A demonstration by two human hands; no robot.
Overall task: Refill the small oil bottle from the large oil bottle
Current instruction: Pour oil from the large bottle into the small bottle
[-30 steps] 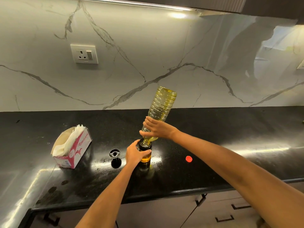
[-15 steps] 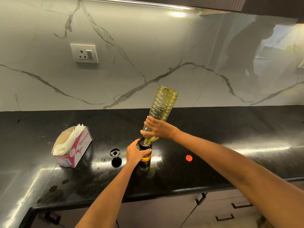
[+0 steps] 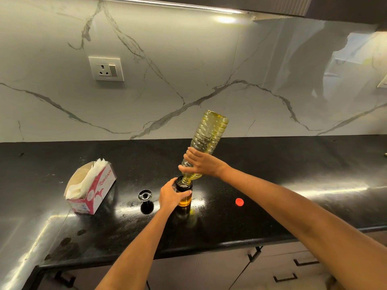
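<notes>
The right hand [image 3: 204, 165], fingers wrapping the steeply upended large oil bottle [image 3: 210, 132], is pouring into the small oil bottle [image 3: 184, 197] that the left hand [image 3: 170, 196] is gripping, risking overflow onto the worktop [image 3: 230, 222].

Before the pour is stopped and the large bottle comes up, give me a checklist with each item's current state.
1. Large bottle mouth sits in small bottle opening: ok.
2. Left hand grips the small bottle: ok.
3. Right hand grips the large bottle near its neck: ok.
4. Small bottle's fill level below rim: cannot tell, the hand hides it.
5. Red cap at hand on counter: ok.
6. Black stopper beside small bottle: ok.
</notes>
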